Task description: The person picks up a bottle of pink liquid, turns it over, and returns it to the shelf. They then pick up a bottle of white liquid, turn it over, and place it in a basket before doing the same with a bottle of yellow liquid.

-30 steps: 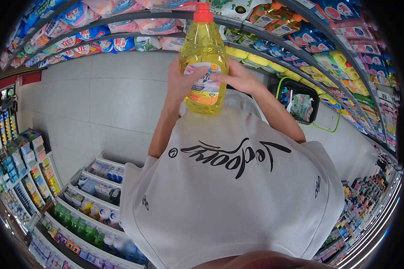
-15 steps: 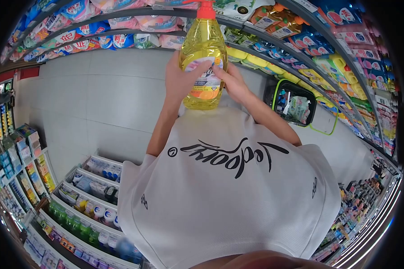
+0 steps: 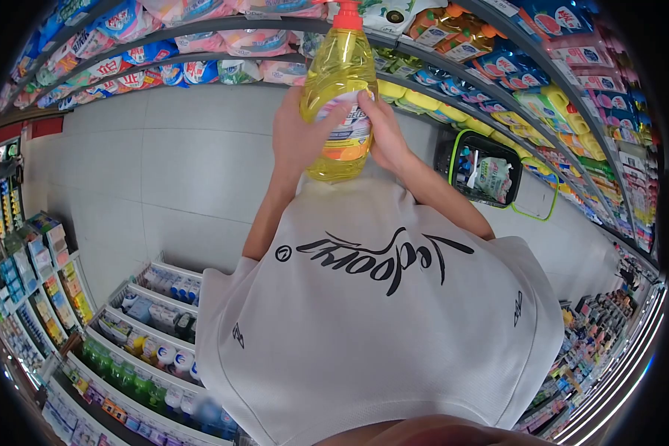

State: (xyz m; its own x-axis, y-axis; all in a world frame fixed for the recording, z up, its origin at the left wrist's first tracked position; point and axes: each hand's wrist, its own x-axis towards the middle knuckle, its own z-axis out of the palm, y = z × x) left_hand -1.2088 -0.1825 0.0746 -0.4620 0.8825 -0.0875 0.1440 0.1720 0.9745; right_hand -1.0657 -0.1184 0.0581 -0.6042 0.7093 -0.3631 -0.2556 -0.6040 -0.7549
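In the head view I hold a large clear bottle of yellow dish soap [image 3: 340,70] upright in front of my chest. It has a red pump top and a label with an orange picture. My left hand [image 3: 301,134] is closed round the left side, its thumb lying across the label. From the right, my right hand [image 3: 386,134] grips the bottle, with its thumb against the label's upper edge. The fingers behind the bottle are hidden.
A black shopping basket [image 3: 462,175] with a green rim stands on the floor to the right, with packages inside. Ahead run shelves of bagged detergent [image 3: 256,43] and bottles [image 3: 565,111]. Lower shelving [image 3: 145,316] with more goods lies at the left behind me.
The bottle has tilted slightly, its top leaning a little to the right. My right thumb has moved up and right on the label, uncovering more of its print.
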